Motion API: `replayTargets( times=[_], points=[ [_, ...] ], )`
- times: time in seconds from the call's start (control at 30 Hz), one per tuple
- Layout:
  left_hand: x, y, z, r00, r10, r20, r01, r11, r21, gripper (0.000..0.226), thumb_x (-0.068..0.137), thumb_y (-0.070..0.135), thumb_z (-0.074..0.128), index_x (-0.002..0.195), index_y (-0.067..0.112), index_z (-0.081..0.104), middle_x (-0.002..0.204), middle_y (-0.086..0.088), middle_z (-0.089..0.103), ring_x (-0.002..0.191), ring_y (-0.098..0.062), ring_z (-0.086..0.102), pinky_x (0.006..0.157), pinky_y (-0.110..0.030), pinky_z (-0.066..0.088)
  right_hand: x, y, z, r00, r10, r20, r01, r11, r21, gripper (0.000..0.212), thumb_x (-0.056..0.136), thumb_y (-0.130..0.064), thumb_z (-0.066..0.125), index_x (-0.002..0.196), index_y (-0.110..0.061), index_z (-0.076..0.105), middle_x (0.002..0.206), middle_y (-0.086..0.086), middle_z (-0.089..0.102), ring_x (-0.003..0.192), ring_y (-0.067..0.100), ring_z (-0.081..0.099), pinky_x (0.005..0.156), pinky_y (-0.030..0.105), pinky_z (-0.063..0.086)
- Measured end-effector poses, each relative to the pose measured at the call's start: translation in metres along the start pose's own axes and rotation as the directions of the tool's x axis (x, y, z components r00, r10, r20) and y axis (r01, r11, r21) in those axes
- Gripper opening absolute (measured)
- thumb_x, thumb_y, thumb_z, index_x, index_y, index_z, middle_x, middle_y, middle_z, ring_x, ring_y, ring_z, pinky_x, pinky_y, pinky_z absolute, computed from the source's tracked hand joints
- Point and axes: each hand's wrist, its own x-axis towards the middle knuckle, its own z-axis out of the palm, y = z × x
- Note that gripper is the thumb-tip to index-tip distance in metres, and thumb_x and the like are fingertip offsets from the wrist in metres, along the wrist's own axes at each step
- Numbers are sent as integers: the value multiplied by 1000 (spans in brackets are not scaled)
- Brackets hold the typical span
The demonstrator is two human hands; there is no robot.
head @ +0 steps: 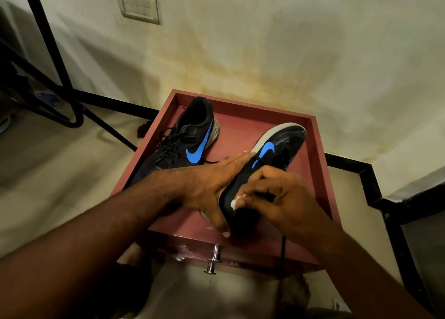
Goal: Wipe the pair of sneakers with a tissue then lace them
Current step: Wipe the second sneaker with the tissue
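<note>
On the red table [240,107], two sneakers [183,147]: left hand [204,186] braces the nearer sneaker [280,145] flat-fingered, right hand [284,198] pinches one tissue [234,201].

L hand [207,188] fingers flat, R hand [284,198] fingers curled, pinching tissue [234,203]

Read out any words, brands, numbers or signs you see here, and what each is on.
No written words or numbers are readable.
Blue swoosh logo, no letters: side of the far sneaker.
Blue swoosh logo, no letters: side of the held sneaker.
Wall switch plate: no readable marking.
</note>
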Motion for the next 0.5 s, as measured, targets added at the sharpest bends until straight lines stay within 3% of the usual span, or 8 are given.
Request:
replayTargets(
  times=[0.1,0.17,0.3,0.4,0.5],
  points=[
    [0,-2,0,1000,-26,-12,26,999,-33,160,51,56,100,159,49,-18,167,19,18,150,-12,34,118,-39,44,8,11,-3,985,-6,-170,-11,995,-99,7,85,-22,83,91,-24,83,90,-9,68,87,13,69,76,38,58],
    [-2,-2,-1,999,-36,-10,35,997,-64,158,54,52,101,159,49,-17,165,21,21,148,-10,36,117,-37,44,10,13,-3,979,-3,-203,-11,998,-65,8,84,-20,85,90,-24,83,89,-8,69,85,15,70,76,42,58],
    [-8,-3,-2,1000,-26,0,25,998,-58,159,54,46,102,159,49,-18,164,25,18,149,-6,31,120,-34,40,-1,1,3,999,-11,-48,17,991,130,7,83,-21,85,90,-22,84,91,-6,71,90,21,72,81,43,59],
    [-5,-1,-1,1000,6,25,-6,1000,14,164,52,48,102,158,47,-23,171,22,2,159,-12,15,125,-43,33,-3,-1,1,992,-9,129,-3,996,94,7,84,-25,84,91,-24,83,94,-7,69,92,20,70,80,43,60],
    [-1,1,1,1000,-13,9,13,1000,16,163,54,47,101,160,44,-23,170,18,7,154,-17,28,120,-39,40,2,4,1,994,-54,96,46,995,86,8,85,-23,84,92,-21,82,93,-5,68,90,21,71,78,45,60]
  ],
)
